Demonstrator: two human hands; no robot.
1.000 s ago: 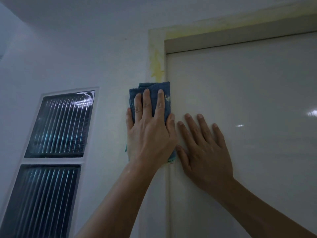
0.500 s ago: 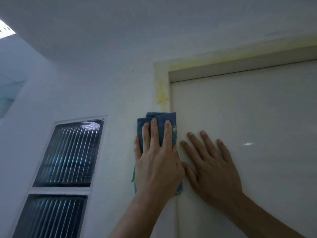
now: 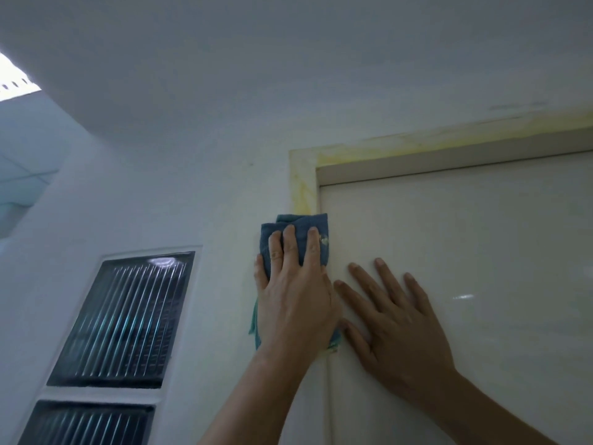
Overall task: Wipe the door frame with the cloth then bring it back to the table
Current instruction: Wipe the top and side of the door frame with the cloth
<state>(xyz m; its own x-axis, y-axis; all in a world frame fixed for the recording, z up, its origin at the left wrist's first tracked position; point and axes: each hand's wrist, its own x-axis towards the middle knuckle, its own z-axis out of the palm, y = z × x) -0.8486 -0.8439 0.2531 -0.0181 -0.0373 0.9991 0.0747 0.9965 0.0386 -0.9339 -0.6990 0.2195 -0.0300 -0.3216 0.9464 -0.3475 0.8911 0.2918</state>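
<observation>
Fingers (image 3: 290, 248) of left hand (image 3: 295, 303): extended, gripping nothing, pressing the blue cloth (image 3: 308, 224) flat against the door frame (image 3: 296, 175) upright, just below yellow staining (image 3: 305, 200). Right hand (image 3: 404, 322): spread flat on door (image 3: 465, 252). Risk: unpinched cloth may slip and drop on an upward stroke; residue likely to smear onto the door.

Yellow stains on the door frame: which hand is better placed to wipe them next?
Probably the left hand: it presses the blue cloth on the door frame just below the yellow stains. The right hand rests flat on the door, holding nothing.
</observation>
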